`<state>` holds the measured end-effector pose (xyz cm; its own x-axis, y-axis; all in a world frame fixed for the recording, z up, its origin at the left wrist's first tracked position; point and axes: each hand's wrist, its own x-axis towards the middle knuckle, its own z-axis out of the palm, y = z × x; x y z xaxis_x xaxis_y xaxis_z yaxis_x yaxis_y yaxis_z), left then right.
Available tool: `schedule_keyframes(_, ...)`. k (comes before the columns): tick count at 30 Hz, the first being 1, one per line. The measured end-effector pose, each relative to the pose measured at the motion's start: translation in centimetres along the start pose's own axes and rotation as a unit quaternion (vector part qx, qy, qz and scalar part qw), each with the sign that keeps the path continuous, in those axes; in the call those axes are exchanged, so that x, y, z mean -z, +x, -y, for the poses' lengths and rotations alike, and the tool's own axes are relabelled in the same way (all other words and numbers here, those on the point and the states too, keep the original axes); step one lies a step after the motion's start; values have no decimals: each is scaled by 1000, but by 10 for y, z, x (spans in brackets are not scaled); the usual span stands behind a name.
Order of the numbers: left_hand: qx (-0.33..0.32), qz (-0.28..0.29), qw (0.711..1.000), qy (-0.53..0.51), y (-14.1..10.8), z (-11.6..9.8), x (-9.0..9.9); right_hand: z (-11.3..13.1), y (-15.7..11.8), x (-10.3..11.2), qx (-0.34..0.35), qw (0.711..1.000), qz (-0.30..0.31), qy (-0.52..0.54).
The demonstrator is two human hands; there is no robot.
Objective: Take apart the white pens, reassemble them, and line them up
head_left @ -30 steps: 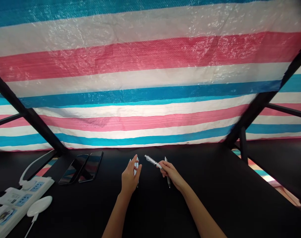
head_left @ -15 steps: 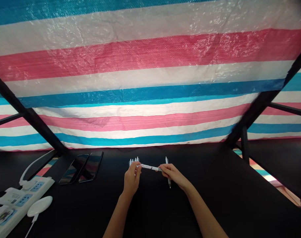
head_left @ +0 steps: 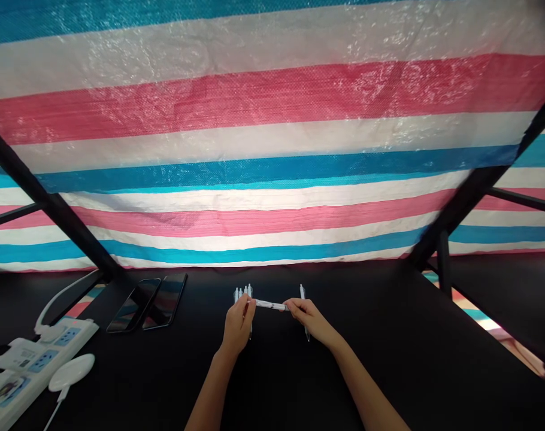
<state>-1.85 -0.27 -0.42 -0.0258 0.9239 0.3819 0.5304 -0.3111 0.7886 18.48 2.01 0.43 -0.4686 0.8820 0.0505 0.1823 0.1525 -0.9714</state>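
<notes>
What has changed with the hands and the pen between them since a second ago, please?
The left hand has taken hold of the far end of the pen, which only the right hand held before. That end has swung down in the picture, so the pen now spans both hands, nearly level. The right hand kept its hold; the separate pen beside it and the power strip stayed put.

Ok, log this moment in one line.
left hand: one end of held pen; right hand: other end; lone pen: partly behind right hand; pen group: partly behind left hand
</notes>
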Motion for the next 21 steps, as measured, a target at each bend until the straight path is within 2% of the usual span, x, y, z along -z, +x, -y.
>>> schedule_keyframes(9,53,-47,993,-90,1,-6,-1,-2,0,-7,74,993,-51,-79)
schedule_keyframes(14,78,-72,985,-133,2,-3,-4,-4,0,-9,113,980,-109,-120)
schedule_keyframes(17,82,-75,980,-166,4,-1,-5,-6,-1,-6,109,973,-149,-138)
schedule_keyframes(21,79,-79,975,-193,4,0,-5,-8,0,1,63,970,-179,-151)
